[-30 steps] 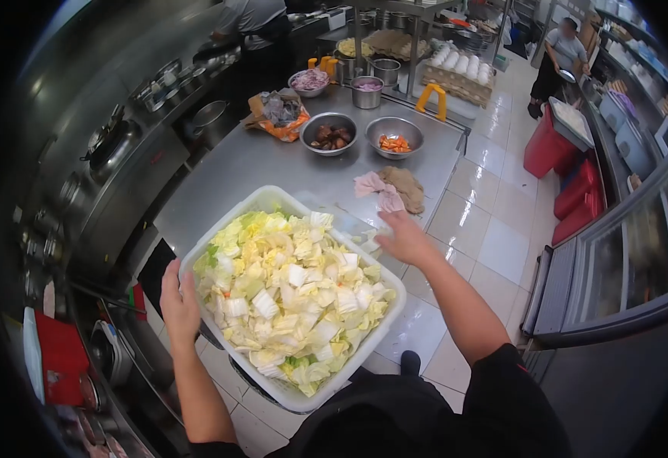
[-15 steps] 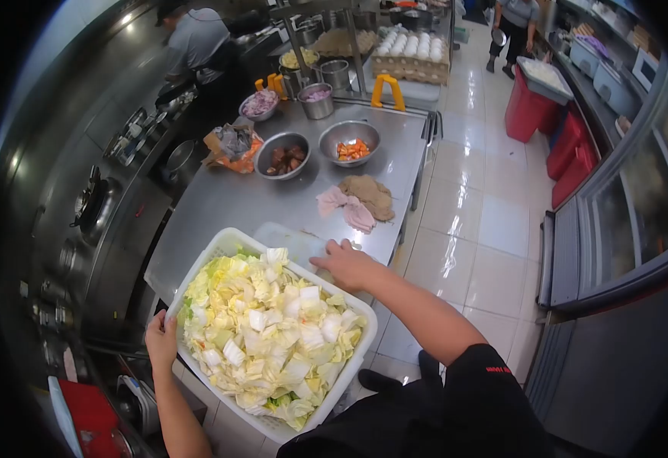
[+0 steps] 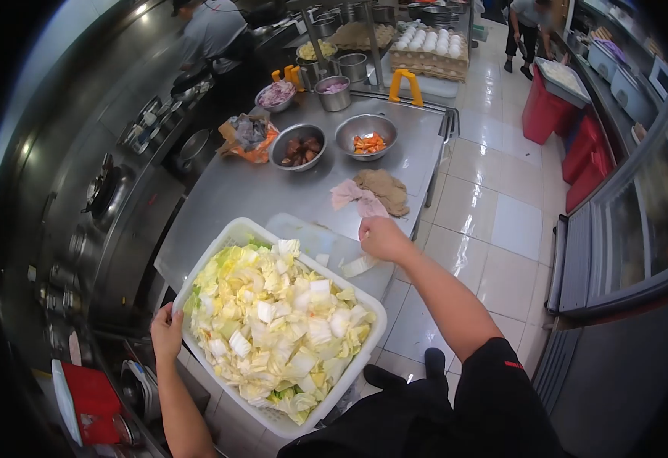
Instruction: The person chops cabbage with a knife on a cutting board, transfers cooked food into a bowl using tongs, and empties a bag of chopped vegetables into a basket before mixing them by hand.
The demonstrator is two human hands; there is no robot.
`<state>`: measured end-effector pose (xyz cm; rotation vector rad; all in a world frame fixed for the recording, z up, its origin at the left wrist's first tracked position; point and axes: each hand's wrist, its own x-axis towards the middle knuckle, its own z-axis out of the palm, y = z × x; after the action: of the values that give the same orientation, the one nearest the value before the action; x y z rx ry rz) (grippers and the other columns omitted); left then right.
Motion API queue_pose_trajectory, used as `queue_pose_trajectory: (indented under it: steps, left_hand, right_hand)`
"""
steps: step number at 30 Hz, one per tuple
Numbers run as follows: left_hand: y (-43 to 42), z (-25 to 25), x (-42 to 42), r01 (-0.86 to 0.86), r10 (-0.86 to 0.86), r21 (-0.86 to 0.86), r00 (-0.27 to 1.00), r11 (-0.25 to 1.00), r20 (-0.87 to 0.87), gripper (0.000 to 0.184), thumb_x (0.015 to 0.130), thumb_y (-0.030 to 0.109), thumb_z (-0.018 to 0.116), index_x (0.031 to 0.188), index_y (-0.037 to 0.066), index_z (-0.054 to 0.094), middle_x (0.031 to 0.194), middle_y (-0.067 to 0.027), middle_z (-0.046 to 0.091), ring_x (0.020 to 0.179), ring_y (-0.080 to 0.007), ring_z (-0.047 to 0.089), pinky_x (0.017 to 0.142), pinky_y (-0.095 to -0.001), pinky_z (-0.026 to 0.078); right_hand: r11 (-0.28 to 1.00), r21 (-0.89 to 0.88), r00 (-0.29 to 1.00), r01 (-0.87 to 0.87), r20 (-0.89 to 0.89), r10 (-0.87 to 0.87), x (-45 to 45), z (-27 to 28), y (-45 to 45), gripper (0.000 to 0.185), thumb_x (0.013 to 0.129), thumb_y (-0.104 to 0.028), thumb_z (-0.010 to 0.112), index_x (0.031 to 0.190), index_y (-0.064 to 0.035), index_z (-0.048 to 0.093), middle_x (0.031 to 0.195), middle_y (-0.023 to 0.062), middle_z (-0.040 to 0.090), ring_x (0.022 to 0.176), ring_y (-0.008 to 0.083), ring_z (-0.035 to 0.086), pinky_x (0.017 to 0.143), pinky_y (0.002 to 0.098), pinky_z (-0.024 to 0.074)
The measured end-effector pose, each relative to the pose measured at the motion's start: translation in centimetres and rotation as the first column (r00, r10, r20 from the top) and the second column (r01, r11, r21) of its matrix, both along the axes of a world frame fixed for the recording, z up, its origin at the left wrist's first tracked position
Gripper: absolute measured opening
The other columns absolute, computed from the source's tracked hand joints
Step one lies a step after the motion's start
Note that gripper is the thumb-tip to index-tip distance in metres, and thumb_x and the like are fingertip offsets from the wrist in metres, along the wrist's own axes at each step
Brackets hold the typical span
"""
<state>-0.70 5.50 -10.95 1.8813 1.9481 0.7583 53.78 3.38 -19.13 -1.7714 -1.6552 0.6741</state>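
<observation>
A white plastic basket [image 3: 376, 317], heaped with chopped napa cabbage [image 3: 280, 320], hangs partly over the front edge of the steel table. My left hand [image 3: 167, 333] grips its left rim. Just beyond the basket, a translucent cutting board [image 3: 288, 224] lies partly hidden. Over this board my right hand [image 3: 386, 238] is closed, and I cannot make out what is in its fingers. A pale, flat piece [image 3: 359, 266] shows just below that hand; whether it is cabbage or a blade is unclear. A pink cloth [image 3: 357, 198] and a brown cloth [image 3: 382, 191] lie beyond.
On the steel table [image 3: 235, 195] stand a bowl of brown chunks [image 3: 298, 147], a bowl of orange pieces [image 3: 366, 137] and a crumpled bag [image 3: 248, 137]. Egg trays [image 3: 429, 47] sit farther back. Co-workers [image 3: 215, 34] stand at the stove and down the tiled aisle.
My right hand has gone from spread fingers at the board to a closed fist slightly farther up and right. A pale piece now shows below it. The left hand stays at the basket rim.
</observation>
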Motion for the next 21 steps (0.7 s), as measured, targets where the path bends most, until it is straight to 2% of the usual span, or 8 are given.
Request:
queue_pose_trajectory:
  steps: [5, 7, 10, 11, 13, 15, 17, 21]
  left_hand:
    - [-1.2, 1.3, 1.6, 0.012, -0.011, -0.019, 0.999, 1.0, 0.044, 0.037, 0.094, 0.018, 0.065, 0.123, -0.006, 0.063, 0.102, -0.0125, 0.072, 0.09, -0.0166, 0.065, 0.082, -0.0309, 0.05]
    - [-1.3, 1.7, 2.1, 0.007, -0.008, -0.029, 0.999, 1.0, -0.032, 0.037, 0.095, 0.019, 0.064, 0.122, -0.006, 0.063, 0.101, -0.0116, 0.071, 0.089, -0.0162, 0.065, 0.082, -0.0302, 0.05]
    - [-1.3, 3.0, 2.8, 0.024, -0.029, -0.079, 0.997, 0.997, -0.068, 0.039, 0.096, 0.02, 0.063, 0.126, -0.005, 0.06, 0.098, -0.01, 0.07, 0.085, -0.0137, 0.064, 0.077, -0.0288, 0.05]
    - [-1.8, 3.4, 2.9, 0.023, -0.03, -0.107, 0.998, 0.994, -0.063, 0.04, 0.096, 0.021, 0.063, 0.127, -0.004, 0.059, 0.097, -0.0094, 0.07, 0.083, -0.0126, 0.063, 0.075, -0.0282, 0.05]
    - [-3.0, 4.5, 3.7, -0.038, 0.045, -0.2, 0.999, 0.979, 0.028, 0.042, 0.097, 0.021, 0.061, 0.132, -0.003, 0.056, 0.097, -0.0082, 0.069, 0.08, -0.0102, 0.061, 0.069, -0.0269, 0.05]
    - [-3.4, 5.2, 3.9, -0.086, 0.119, -0.271, 0.987, 0.959, 0.108, 0.045, 0.098, 0.023, 0.06, 0.135, -0.002, 0.053, 0.102, -0.0083, 0.068, 0.08, -0.0111, 0.062, 0.067, -0.0272, 0.051]
    - [-4.3, 5.3, 3.4, -0.122, 0.189, -0.335, 0.966, 0.934, 0.175, 0.049, 0.098, 0.024, 0.06, 0.139, -0.001, 0.05, 0.112, -0.0096, 0.067, 0.085, -0.0151, 0.066, 0.069, -0.0291, 0.053]
    - [-6.3, 4.6, 2.7, -0.22, 0.309, -0.332, 0.919, 0.917, 0.244, 0.049, 0.1, 0.031, 0.059, 0.14, 0.004, 0.049, 0.099, -0.0034, 0.066, 0.074, -0.0106, 0.062, 0.058, -0.0238, 0.051]
  right_hand:
    - [0.949, 0.176, 0.864, -0.261, -0.396, 0.311, -6.1, 9.3, -1.1, 0.015, 0.075, -0.01, 0.065, 0.088, -0.0038, 0.066, 0.096, 0.013, 0.068, 0.088, 0.0263, 0.065, 0.081, 0.0359, 0.0514]
    - [0.74, 0.202, 0.718, -0.642, -0.179, 0.672, -9.2, 13.0, -1.3, 0.032, 0.082, -0.015, 0.067, 0.112, -0.004, 0.067, 0.121, 0.0151, 0.063, 0.117, 0.03, 0.058, 0.102, 0.0394, 0.0456]
    - [0.673, 0.366, 0.65, -0.642, -0.206, 0.732, -9.0, 13.9, 0.4, 0.041, 0.086, -0.018, 0.066, 0.124, -0.0042, 0.063, 0.127, 0.0174, 0.06, 0.125, 0.0325, 0.053, 0.108, 0.041, 0.0416]
    - [0.728, 0.341, 0.724, -0.595, -0.165, 0.67, -7.1, 12.8, 1.1, 0.042, 0.087, -0.019, 0.063, 0.126, -0.0044, 0.062, 0.128, 0.0189, 0.059, 0.124, 0.0338, 0.053, 0.107, 0.0423, 0.0422]
    - [0.841, -0.186, 0.853, -0.508, 0.029, 0.522, -3.8, 10.2, 0.0, 0.041, 0.085, -0.016, 0.062, 0.125, -0.0049, 0.063, 0.129, 0.0176, 0.057, 0.122, 0.0349, 0.053, 0.106, 0.0424, 0.0433]
    - [0.931, -0.135, 0.874, -0.34, 0.32, 0.366, -2.4, 3.5, -3.1, 0.029, 0.082, -0.012, 0.06, 0.11, -0.0064, 0.068, 0.122, 0.0189, 0.058, 0.114, 0.0365, 0.056, 0.093, 0.0442, 0.0486]
    - [0.888, 0.134, 0.846, -0.441, 0.391, 0.361, -1.0, -0.5, -3.7, 0.029, 0.083, -0.013, 0.06, 0.111, -0.0069, 0.066, 0.123, 0.0184, 0.056, 0.112, 0.0365, 0.054, 0.09, 0.0447, 0.0487]
    - [0.906, 0.229, 0.914, -0.355, 0.289, 0.285, -0.9, -4.6, -0.1, 0.031, 0.084, -0.021, 0.062, 0.111, -0.0076, 0.065, 0.127, 0.0169, 0.052, 0.113, 0.0365, 0.051, 0.09, 0.0448, 0.0475]
